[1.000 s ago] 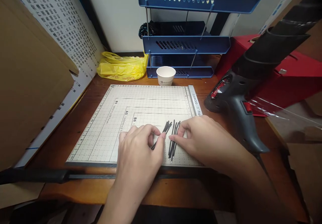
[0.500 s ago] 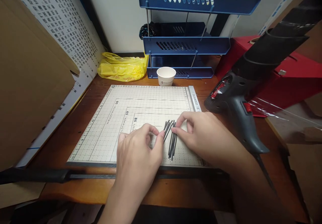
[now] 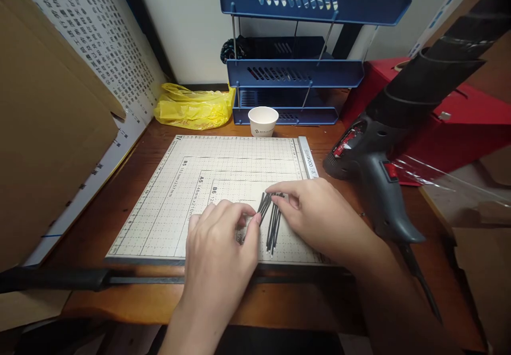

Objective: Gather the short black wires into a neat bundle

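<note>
Along the near edge of the gridded board (image 3: 159, 200) ran a blade arm (image 3: 147, 280), so in our judgement both wrists were best kept high and steady there. Beyond it, our left hand (image 3: 221, 238) had thumb and forefinger nearly together at the left group of black rods (image 3: 264, 206); we could not tell whether they clamped any. Our right hand (image 3: 327, 216) reached in from the right edge, thumb and forefinger slightly apart at the far ends of the right group of black rods (image 3: 272, 230). Whether it gripped them, we could not tell.

Both groups lay on the near right part of the board, the left one slanting, the right one fairly straight, its pale tips toward the near edge. Rods so slim, we judged, would roll or fan out under a hard push; light fingertip contact at the ends suited them, with the left hand guarding its group and the narrow gap left undisturbed. Moving one or two at a time seemed safest.

Past the right edge rested a heat gun (image 3: 383, 184). Just beyond the far edge stood a paper cup (image 3: 263, 121), a yellow bag (image 3: 194, 107) beyond the far left corner, and a blue rack (image 3: 295, 73) behind.
</note>
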`<action>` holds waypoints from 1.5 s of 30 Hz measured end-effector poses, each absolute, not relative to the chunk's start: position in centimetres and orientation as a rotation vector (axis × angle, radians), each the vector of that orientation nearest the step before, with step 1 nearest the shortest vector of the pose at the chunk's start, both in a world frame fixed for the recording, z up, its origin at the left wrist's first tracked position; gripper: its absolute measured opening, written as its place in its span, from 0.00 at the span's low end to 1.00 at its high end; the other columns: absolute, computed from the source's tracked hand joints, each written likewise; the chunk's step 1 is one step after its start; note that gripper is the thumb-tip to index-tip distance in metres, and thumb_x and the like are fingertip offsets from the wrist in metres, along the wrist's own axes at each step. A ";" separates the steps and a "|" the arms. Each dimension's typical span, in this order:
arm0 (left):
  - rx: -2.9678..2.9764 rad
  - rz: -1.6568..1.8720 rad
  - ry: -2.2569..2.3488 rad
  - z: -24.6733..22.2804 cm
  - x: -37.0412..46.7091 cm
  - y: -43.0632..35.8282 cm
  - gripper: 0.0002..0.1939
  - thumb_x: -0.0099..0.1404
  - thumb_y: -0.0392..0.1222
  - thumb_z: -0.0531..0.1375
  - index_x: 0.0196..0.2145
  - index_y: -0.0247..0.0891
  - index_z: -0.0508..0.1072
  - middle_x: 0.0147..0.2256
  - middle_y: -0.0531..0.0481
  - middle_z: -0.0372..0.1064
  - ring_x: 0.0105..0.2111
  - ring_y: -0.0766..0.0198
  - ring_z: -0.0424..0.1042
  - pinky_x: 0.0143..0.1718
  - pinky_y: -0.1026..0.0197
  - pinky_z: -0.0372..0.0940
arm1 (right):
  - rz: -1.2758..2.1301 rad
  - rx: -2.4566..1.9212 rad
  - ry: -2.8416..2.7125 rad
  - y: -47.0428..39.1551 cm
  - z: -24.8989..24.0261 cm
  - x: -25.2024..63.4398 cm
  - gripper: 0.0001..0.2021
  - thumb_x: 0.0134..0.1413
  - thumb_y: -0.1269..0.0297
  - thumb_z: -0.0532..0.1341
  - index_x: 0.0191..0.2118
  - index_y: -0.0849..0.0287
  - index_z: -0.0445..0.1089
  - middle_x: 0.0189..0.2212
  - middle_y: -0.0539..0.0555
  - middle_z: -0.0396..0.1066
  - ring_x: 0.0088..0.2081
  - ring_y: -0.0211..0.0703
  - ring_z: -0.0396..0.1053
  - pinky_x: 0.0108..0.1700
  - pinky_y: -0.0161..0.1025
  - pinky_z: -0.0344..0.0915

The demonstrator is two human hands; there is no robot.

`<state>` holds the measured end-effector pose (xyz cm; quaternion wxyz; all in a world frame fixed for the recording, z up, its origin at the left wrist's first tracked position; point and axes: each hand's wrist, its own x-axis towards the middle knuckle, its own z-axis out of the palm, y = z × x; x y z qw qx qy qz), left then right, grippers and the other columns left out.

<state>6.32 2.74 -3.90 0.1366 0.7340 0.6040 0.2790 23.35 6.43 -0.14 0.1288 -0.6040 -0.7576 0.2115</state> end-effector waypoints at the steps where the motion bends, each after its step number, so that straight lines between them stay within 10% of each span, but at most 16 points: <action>1: 2.119 0.811 1.746 -3.9 6.3 2.8 0.04 0.67 0.41 0.58 0.34 0.43 0.72 0.30 0.56 0.70 0.32 0.62 0.66 0.36 0.55 0.54 | 0.621 -1.754 -2.206 6.4 -0.1 23.4 0.12 0.61 0.66 0.56 0.28 0.54 0.74 0.22 0.47 0.69 0.25 0.37 0.60 0.29 0.36 0.51; 7: 2.076 0.801 1.778 -3.9 6.6 3.0 0.05 0.67 0.41 0.58 0.33 0.43 0.72 0.30 0.56 0.70 0.32 0.62 0.67 0.36 0.55 0.53 | 0.643 -1.702 -2.236 6.4 0.0 23.5 0.17 0.62 0.65 0.55 0.21 0.59 0.62 0.17 0.46 0.56 0.24 0.35 0.52 0.28 0.37 0.47; 18: 1.963 0.732 1.852 -3.4 7.1 3.3 0.04 0.66 0.40 0.58 0.33 0.44 0.73 0.28 0.57 0.69 0.32 0.61 0.67 0.37 0.54 0.51 | 0.608 -1.780 -2.096 6.5 -0.1 23.2 0.11 0.60 0.64 0.58 0.32 0.53 0.79 0.21 0.48 0.70 0.24 0.36 0.61 0.27 0.36 0.50; 45: 1.974 0.985 1.670 -2.3 6.2 1.8 0.05 0.71 0.42 0.57 0.38 0.45 0.72 0.34 0.55 0.71 0.34 0.61 0.67 0.40 0.56 0.60 | 1.270 -1.387 -1.592 6.1 0.6 23.0 0.07 0.53 0.62 0.66 0.31 0.60 0.77 0.22 0.48 0.72 0.23 0.32 0.63 0.22 0.29 0.53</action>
